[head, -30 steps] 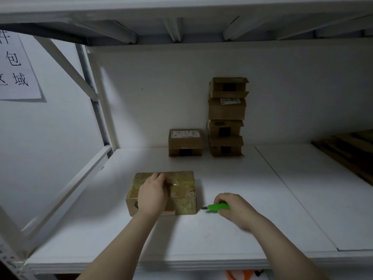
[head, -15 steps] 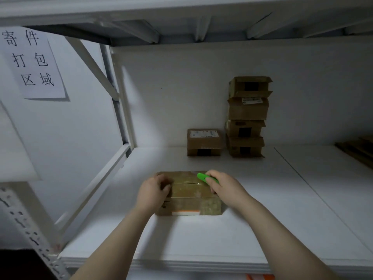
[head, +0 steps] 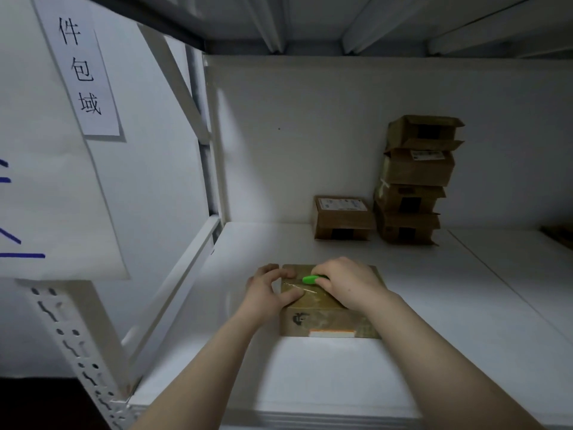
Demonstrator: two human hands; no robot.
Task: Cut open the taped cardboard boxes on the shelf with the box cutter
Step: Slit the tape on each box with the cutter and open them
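Note:
A taped cardboard box lies on the white shelf in front of me, shiny tape across its top. My left hand grips the box's left end, thumb on the top face. My right hand rests on the box top and holds the green box cutter, whose tip points left over the tape. The blade itself is too small to see.
At the back wall stands a single labelled box and, right of it, a stack of several boxes. A white upright and brace border the shelf on the left. A paper sign hangs on the left wall.
My right hand lifted the green cutter off the shelf beside the box and brought it onto the box top, then further left. My left hand shifted to the box's left end. The view swung left.

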